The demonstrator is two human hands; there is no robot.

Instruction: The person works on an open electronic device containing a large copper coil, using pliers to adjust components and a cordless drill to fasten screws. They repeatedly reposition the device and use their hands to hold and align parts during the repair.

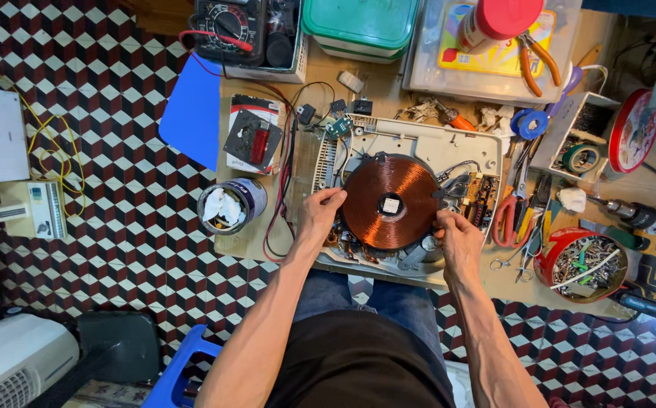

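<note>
On the low wooden bench (267, 242), opened cooker base (419, 147) with copper coil (390, 202) on top, both my hands on the coil.

Grey plastic base sits mid-bench, circuit board (481, 198) at its right side. Coil lies flat over the middle of the base. My left hand (319, 215) pinches the coil's left edge, fingers narrow; my right hand (453, 238) grips its lower right edge the same way. Red-handled scissors (506, 219) just right of the base, red tub of screws (581, 264) beyond them. Tin can (231, 205) left, multimeter (230, 26) at the far edge.
</note>
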